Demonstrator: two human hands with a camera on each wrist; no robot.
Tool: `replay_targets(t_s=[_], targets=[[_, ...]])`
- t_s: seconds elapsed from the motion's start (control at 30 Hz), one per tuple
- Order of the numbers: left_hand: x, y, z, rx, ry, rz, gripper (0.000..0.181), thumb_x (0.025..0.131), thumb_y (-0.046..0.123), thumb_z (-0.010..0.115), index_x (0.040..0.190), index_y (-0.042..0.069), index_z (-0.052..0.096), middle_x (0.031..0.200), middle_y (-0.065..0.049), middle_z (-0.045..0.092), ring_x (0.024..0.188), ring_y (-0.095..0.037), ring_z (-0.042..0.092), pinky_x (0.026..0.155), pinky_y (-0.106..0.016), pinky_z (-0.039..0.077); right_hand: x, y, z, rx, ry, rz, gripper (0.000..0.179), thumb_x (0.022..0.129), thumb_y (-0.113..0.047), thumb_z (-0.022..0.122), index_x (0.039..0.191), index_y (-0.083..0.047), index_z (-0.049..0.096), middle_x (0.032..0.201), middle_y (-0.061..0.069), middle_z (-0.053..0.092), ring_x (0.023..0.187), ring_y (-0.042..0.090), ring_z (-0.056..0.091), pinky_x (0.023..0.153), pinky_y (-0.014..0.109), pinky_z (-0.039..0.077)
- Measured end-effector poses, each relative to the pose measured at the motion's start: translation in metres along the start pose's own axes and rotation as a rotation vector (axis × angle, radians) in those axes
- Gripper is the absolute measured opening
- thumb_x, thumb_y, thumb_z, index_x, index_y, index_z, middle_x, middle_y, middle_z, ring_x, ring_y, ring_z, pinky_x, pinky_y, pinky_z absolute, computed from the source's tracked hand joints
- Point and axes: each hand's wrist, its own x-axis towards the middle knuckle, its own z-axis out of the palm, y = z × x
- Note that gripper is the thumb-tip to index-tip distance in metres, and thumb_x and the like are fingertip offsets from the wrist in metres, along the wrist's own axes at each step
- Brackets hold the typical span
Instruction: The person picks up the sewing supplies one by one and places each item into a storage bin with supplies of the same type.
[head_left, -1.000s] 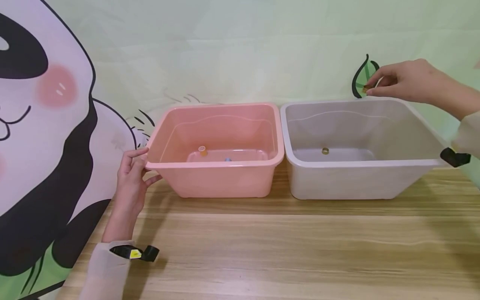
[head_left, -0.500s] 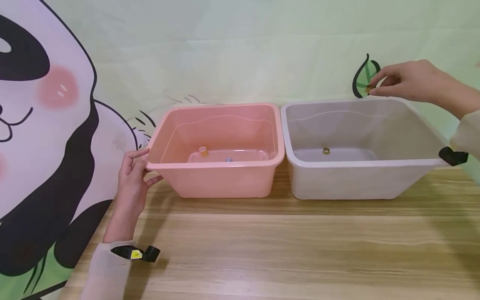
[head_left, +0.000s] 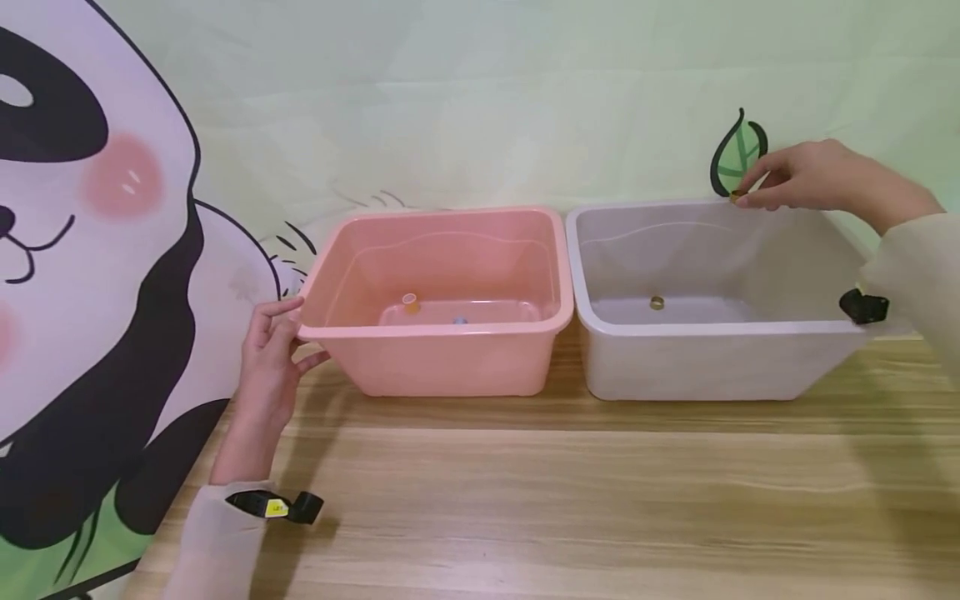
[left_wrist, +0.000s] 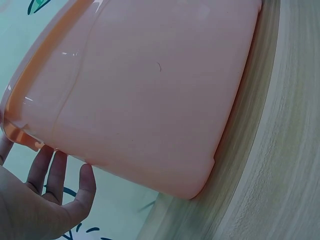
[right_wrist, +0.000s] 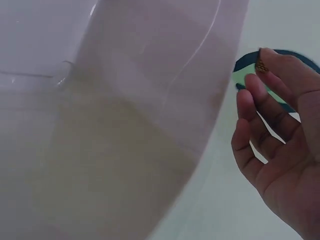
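Note:
My left hand (head_left: 268, 367) holds the left rim of a pink plastic tub (head_left: 435, 362), its bent fingers against the lip and outer side in the left wrist view. Above the far rim of a grey plastic tub (head_left: 697, 362), my right hand (head_left: 817, 177) pinches a small brass-coloured piece (right_wrist: 261, 65) with a ridged surface between thumb and index finger. The other fingers are loosely bent. Most of that piece is hidden in the head view. A brass-coloured ring-like piece (head_left: 657, 303) lies on the grey tub's floor.
Inside the pink tub are an orange cylinder (head_left: 410, 303) with a pale end and a blue piece (head_left: 460, 320), partly hidden by the near rim. Both tubs stand side by side on a wooden table (head_left: 525, 500). A printed panda cloth (head_left: 480, 125) hangs behind.
My right hand has come down toward the grey tub's far rim with the brass-coloured piece, and its sleeve has swung left. My left hand stays at the pink rim.

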Motion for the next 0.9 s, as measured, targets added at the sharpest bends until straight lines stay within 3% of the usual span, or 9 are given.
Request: replay_targets(t_s=[0.5,0.7,0.9], targets=[[-0.001,0.001,0.001,0.002,-0.014,0.008,0.02,0.103,0.022,0.06,0.123,0.018,0.058,0.134,-0.001,0.052,0.102,-0.019,0.059,0.076,-0.035,0.061,0.011,0.011,0.003,0.019,-0.043,0.001,0.045,0.097,-0.04,0.067,0.122,-0.003,0.067,0.097,0.006,0.076,0.083,0.017,0.064,0.066,0.027,0.05],[0.0,0.001,0.002,0.004,-0.014,0.009,0.021,0.103,0.022,0.06,0.124,0.018,0.058,0.134,-0.001,0.051,0.102,-0.019,0.059,0.076,-0.035,0.061,0.016,0.009,0.007,-0.009,-0.059,-0.013,0.047,0.097,-0.04,0.067,0.122,0.001,0.067,0.093,0.005,0.074,0.083,0.018,0.065,0.068,0.03,0.05],[0.001,0.001,0.001,0.011,-0.01,0.006,0.021,0.103,0.022,0.059,0.124,0.018,0.058,0.135,-0.001,0.051,0.102,-0.019,0.059,0.075,-0.034,0.061,0.022,0.003,0.009,-0.063,-0.069,-0.015,0.044,0.097,-0.041,0.067,0.11,0.001,0.067,0.088,0.003,0.07,0.087,0.024,0.063,0.071,0.034,0.046]])
